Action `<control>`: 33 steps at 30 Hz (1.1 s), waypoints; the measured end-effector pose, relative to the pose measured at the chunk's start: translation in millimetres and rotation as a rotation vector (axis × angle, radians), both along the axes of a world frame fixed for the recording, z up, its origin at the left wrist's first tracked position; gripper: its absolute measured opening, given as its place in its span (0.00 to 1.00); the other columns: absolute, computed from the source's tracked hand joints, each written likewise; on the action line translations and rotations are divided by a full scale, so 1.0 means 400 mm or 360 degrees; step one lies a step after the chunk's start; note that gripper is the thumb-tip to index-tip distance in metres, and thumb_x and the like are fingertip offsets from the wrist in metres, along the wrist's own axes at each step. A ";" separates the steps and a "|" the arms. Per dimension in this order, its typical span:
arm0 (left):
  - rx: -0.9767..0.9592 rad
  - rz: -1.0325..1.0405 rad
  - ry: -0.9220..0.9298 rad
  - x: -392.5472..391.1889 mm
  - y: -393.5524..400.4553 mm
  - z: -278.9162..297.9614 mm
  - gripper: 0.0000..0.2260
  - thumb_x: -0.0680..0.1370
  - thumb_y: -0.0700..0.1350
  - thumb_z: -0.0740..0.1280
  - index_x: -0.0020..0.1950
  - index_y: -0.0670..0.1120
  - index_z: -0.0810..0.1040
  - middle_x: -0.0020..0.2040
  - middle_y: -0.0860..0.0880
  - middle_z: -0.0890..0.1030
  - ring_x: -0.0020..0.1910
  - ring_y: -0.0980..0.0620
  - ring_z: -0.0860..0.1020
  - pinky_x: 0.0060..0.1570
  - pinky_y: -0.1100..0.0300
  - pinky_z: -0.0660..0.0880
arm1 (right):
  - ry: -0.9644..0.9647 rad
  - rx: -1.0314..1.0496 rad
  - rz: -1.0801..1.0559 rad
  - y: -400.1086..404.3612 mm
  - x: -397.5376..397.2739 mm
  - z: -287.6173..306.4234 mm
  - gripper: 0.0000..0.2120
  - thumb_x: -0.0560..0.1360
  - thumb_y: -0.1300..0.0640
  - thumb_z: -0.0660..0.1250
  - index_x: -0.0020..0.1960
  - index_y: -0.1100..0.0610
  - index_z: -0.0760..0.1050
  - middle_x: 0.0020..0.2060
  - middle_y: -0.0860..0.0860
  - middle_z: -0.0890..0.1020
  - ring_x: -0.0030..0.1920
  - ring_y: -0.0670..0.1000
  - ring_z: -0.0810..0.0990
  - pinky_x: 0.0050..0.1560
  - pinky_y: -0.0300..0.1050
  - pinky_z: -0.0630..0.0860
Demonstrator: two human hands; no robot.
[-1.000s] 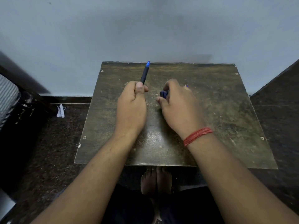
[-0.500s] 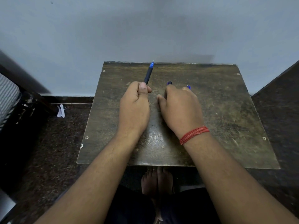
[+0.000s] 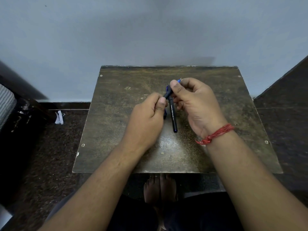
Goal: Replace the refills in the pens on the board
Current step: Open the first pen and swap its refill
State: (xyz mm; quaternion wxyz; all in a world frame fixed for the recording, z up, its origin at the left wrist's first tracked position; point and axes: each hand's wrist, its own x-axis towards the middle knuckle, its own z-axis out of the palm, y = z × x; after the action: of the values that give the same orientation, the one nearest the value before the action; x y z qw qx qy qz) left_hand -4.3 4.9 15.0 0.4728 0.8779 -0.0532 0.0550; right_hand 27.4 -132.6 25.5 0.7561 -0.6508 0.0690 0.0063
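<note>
1. Since half a second ago, the right hand has lifted off the board and turned palm-inward, uncovering a black pen that now lies in plain view.
2. Left hand is clenched around a dark pen barrel, which slants up to the right toward the other hand.
3. Right thumb and fingers pinch the upper end of that barrel; a blue tip with a thin point sticks out above the thumb.
4. Lying on the board between the two hands, the black pen carries white lettering, its blue end toward the person.
5. A red thread band circles the right wrist.
6. Bare feet show below the board's near edge.
</note>
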 end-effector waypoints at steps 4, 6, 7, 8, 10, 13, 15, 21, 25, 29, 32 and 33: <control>0.0005 -0.0013 -0.0012 0.001 0.000 0.001 0.11 0.84 0.48 0.59 0.47 0.46 0.77 0.31 0.56 0.73 0.30 0.61 0.71 0.29 0.68 0.64 | 0.0023 0.0060 0.0010 -0.002 0.002 -0.006 0.05 0.75 0.58 0.73 0.45 0.59 0.78 0.40 0.59 0.81 0.34 0.49 0.76 0.31 0.42 0.71; 0.0000 -0.0025 -0.0021 0.000 -0.002 0.002 0.12 0.84 0.48 0.59 0.47 0.46 0.78 0.30 0.56 0.73 0.30 0.61 0.70 0.30 0.66 0.64 | 0.0019 0.0082 0.0010 -0.005 0.003 -0.007 0.05 0.76 0.58 0.72 0.45 0.58 0.78 0.41 0.60 0.81 0.35 0.50 0.77 0.31 0.41 0.71; -0.0011 -0.0027 -0.0022 -0.001 -0.002 0.003 0.12 0.84 0.48 0.59 0.47 0.46 0.78 0.29 0.57 0.72 0.29 0.61 0.70 0.29 0.67 0.64 | 0.0018 0.0093 0.0006 -0.007 0.003 -0.007 0.05 0.76 0.58 0.72 0.44 0.58 0.78 0.42 0.60 0.82 0.35 0.50 0.77 0.31 0.41 0.72; -0.0023 -0.0028 -0.0019 -0.002 -0.003 0.004 0.12 0.84 0.48 0.59 0.47 0.45 0.78 0.29 0.58 0.72 0.29 0.61 0.70 0.29 0.69 0.63 | 0.0020 0.0100 -0.0001 -0.008 0.003 -0.007 0.05 0.76 0.58 0.72 0.44 0.58 0.78 0.41 0.60 0.82 0.34 0.50 0.77 0.31 0.40 0.72; -0.0058 -0.0023 0.0001 -0.002 -0.003 0.005 0.12 0.84 0.47 0.59 0.47 0.45 0.79 0.28 0.62 0.73 0.29 0.63 0.71 0.29 0.71 0.63 | 0.0019 0.0109 -0.0017 -0.008 0.003 -0.008 0.04 0.76 0.60 0.72 0.44 0.59 0.78 0.40 0.58 0.82 0.34 0.49 0.77 0.32 0.39 0.72; -0.0174 -0.0008 0.0088 -0.001 -0.004 0.012 0.14 0.84 0.48 0.58 0.47 0.47 0.80 0.26 0.63 0.72 0.26 0.63 0.70 0.28 0.71 0.63 | -0.0020 0.0153 -0.0052 -0.006 0.002 -0.008 0.03 0.76 0.63 0.71 0.43 0.59 0.79 0.36 0.55 0.81 0.33 0.49 0.77 0.33 0.40 0.72; -0.0263 -0.0008 0.0164 0.002 -0.006 0.014 0.14 0.84 0.49 0.57 0.46 0.48 0.80 0.24 0.61 0.71 0.24 0.62 0.69 0.27 0.69 0.62 | -0.0063 0.0176 -0.0070 -0.004 0.004 -0.007 0.05 0.76 0.64 0.71 0.41 0.58 0.80 0.34 0.53 0.81 0.33 0.49 0.77 0.33 0.40 0.72; -0.0739 -0.0127 0.0408 0.011 -0.001 0.014 0.16 0.83 0.54 0.57 0.43 0.49 0.79 0.24 0.57 0.64 0.22 0.58 0.60 0.28 0.61 0.58 | -0.0171 0.0242 -0.0051 -0.002 0.003 -0.002 0.07 0.76 0.66 0.69 0.41 0.58 0.79 0.34 0.53 0.79 0.31 0.48 0.75 0.33 0.40 0.69; -0.1125 -0.0242 0.0632 0.004 -0.003 0.036 0.16 0.86 0.48 0.54 0.45 0.43 0.75 0.25 0.55 0.61 0.22 0.57 0.55 0.24 0.66 0.53 | -0.0226 0.0286 0.0061 -0.007 0.005 0.000 0.06 0.77 0.66 0.67 0.43 0.59 0.80 0.35 0.55 0.79 0.33 0.48 0.75 0.35 0.39 0.71; -0.0661 -0.0101 0.0389 0.006 0.008 0.023 0.17 0.85 0.49 0.55 0.44 0.44 0.77 0.23 0.58 0.68 0.21 0.61 0.63 0.26 0.60 0.60 | -0.0149 0.0182 0.0100 -0.002 0.008 -0.014 0.05 0.76 0.57 0.70 0.49 0.58 0.83 0.40 0.55 0.82 0.41 0.55 0.78 0.41 0.47 0.74; -0.0393 0.0023 0.0224 0.000 0.005 0.026 0.15 0.85 0.48 0.56 0.45 0.44 0.79 0.22 0.61 0.71 0.22 0.62 0.68 0.27 0.69 0.63 | -0.0070 0.0080 -0.0022 0.001 0.007 -0.016 0.06 0.76 0.54 0.72 0.47 0.57 0.80 0.38 0.51 0.83 0.38 0.49 0.80 0.36 0.43 0.73; -0.0329 0.0045 0.0186 -0.002 0.004 0.028 0.15 0.85 0.47 0.57 0.45 0.44 0.79 0.22 0.63 0.72 0.23 0.63 0.69 0.27 0.71 0.62 | -0.0053 0.0048 -0.0045 0.001 0.006 -0.016 0.06 0.76 0.54 0.73 0.45 0.56 0.80 0.36 0.49 0.83 0.35 0.48 0.79 0.34 0.42 0.73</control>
State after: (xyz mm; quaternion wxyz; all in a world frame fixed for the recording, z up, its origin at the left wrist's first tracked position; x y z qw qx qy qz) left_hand -5.0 6.4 26.3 0.5621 0.8269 -0.0073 0.0155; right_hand 29.8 -132.3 19.2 0.7669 -0.6382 0.0656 -0.0140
